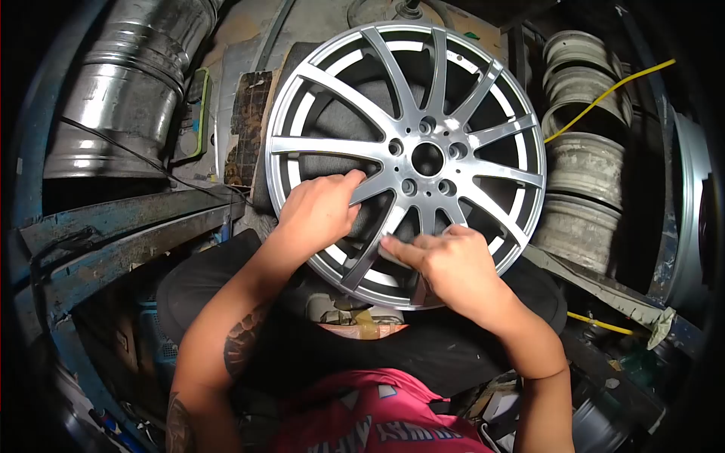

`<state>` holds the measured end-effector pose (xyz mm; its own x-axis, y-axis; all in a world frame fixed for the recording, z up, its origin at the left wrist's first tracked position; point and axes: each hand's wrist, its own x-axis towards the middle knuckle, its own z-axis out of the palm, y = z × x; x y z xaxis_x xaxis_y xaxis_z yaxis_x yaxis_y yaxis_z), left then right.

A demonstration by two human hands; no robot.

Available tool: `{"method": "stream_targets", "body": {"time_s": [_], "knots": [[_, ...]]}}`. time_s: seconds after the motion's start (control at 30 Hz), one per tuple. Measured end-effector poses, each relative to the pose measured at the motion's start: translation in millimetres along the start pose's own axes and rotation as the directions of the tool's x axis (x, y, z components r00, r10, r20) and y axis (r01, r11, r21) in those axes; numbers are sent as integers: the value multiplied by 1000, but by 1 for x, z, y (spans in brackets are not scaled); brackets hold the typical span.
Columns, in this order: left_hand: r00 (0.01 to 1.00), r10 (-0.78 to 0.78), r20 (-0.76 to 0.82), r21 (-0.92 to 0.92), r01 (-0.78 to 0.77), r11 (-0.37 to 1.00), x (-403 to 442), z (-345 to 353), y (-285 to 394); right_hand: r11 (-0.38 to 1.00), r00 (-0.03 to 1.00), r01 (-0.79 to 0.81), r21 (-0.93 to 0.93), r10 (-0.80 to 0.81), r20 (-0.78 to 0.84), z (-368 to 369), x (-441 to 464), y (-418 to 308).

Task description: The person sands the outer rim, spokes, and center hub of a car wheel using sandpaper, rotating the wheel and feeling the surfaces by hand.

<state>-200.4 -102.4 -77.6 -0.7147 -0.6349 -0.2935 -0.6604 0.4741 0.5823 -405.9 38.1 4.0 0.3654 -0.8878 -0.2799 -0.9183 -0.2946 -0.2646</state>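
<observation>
A silver multi-spoke alloy wheel rim (370,147) lies face up in front of me, with a round centre bore and several bolt holes. My left hand (319,210) is closed round a spoke at the lower left of the rim. Over the lower spokes, my right hand (455,264) is closed, its fingertips pressed near the edge of another spoke. A pale sliver shows under those fingers, but I cannot make out what it is.
Bare, dull wheel barrels (585,162) are stacked at the right, beside a yellow hose (604,94). Shiny metal barrels (121,98) stand at the left. A blue metal frame (113,226) and a black cable (121,143) run along the left side.
</observation>
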Motion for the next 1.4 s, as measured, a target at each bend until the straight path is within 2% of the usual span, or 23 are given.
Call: {"method": "stream_targets", "body": {"time_s": [0.1, 0.13, 0.23, 0.27, 0.37, 0.4, 0.5, 0.53, 0.57, 0.63, 0.73, 0.87, 0.97, 1.0, 1.03, 1.13, 1.23, 1.27, 1.37, 1.4], "knots": [[1000, -11, 22, -52, 12, 999, 1, 1, 0, 999, 999, 12, -47, -14, -49, 20, 4, 5], [1000, 22, 7, -48, -21, 999, 2, 4, -4, 998, 999, -33, -54, 35, 40, 13, -1, 2], [1000, 4, -6, -2, -4, 1000, 0, 2, -2, 990, 998, 37, -136, -44, -48, 0, -4, -7], [1000, -1, 19, -2, 1, 1000, 0, 1, -2, 993, 996, 45, -109, -52, -67, -1, -1, -10], [1000, -8, 13, -50, 9, 999, 2, 3, -2, 998, 999, 39, -54, -40, -30, 19, -2, -1], [1000, 20, -1, -49, -20, 999, 2, 2, -2, 993, 995, 17, -120, -5, 95, -1, -3, -5], [1000, -12, 29, -10, 12, 1000, 1, 1, -2, 999, 998, 20, -45, -22, -63, -3, 3, -6], [1000, -11, 24, -20, 12, 1000, 1, 2, -3, 997, 992, 35, -74, -44, -115, 9, 8, -5], [1000, -12, 20, -37, 13, 999, -1, 5, -3, 989, 994, 76, -124, -85, -70, 23, 7, 0], [1000, 12, -2, -55, -12, 998, 1, 3, -3, 996, 998, 33, -88, -28, 62, 10, 1, 1], [1000, 1, 5, -41, 0, 999, 2, 3, -4, 998, 1000, -6, -63, 5, -22, -5, 4, 1], [1000, 13, 20, -37, -12, 999, 2, 5, -2, 992, 989, -75, -106, 87, 121, 2, 4, 8], [999, -24, 26, -9, 24, 1000, 1, -1, 1, 988, 997, -69, -135, 63, -52, -1, 5, 3], [1000, -15, 2, -20, 15, 1000, 2, 0, -2, 978, 993, -59, -199, 37, -113, 8, 9, 1], [1000, 7, -8, -36, -7, 999, 1, 4, -3, 973, 996, -24, -229, 4, -90, 18, 11, 1], [1000, 28, -9, -49, -28, 998, 2, 5, -3, 977, 988, -50, -208, 79, 136, -1, 0, 8], [1000, -16, 18, -34, 16, 999, 4, -1, 0, 987, 987, -81, -138, 60, -148, 10, 13, 18], [998, -32, 48, -30, 33, 999, 3, -2, 3, 989, 992, -70, -128, 56, -110, 26, 13, 23], [1000, 26, -7, -47, -26, 999, 3, 3, -2, 984, 986, -129, -127, 141, 93, -1, 7, 22], [999, 38, -17, -38, -38, 999, 3, 2, -2, 992, 993, -121, -47, 121, -5, 0, 6, 25]]}}
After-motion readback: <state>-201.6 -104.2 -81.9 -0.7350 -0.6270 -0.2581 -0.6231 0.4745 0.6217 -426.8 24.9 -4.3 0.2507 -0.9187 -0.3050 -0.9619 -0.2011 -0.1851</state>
